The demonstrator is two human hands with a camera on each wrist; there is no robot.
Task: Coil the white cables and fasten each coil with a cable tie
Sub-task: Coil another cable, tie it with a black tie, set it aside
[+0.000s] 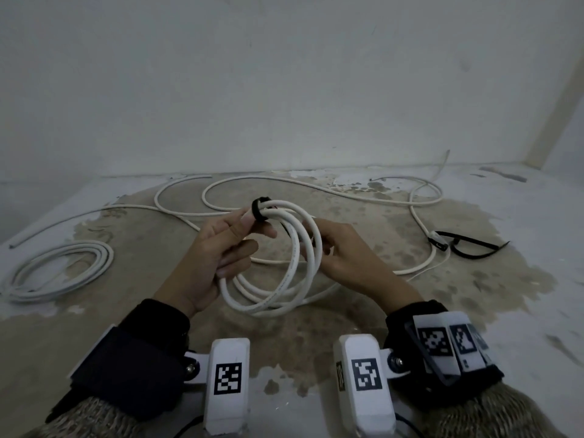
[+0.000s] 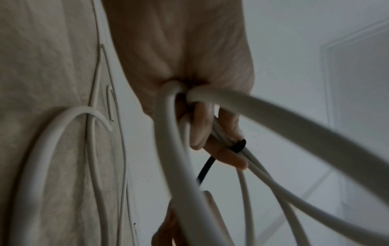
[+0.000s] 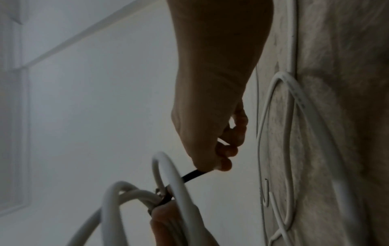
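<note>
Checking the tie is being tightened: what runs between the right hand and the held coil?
The black cable tie's tail spans from the right hand to the coil, clearest in the right wrist view.

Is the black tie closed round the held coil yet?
Closed: black tie loops the coil; right hand pinches its tail.

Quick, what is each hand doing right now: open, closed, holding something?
Left hand: closed, gripping the white cable coil beside the black cable tie.
Right hand: closed, pinching the tie's tail.
</note>
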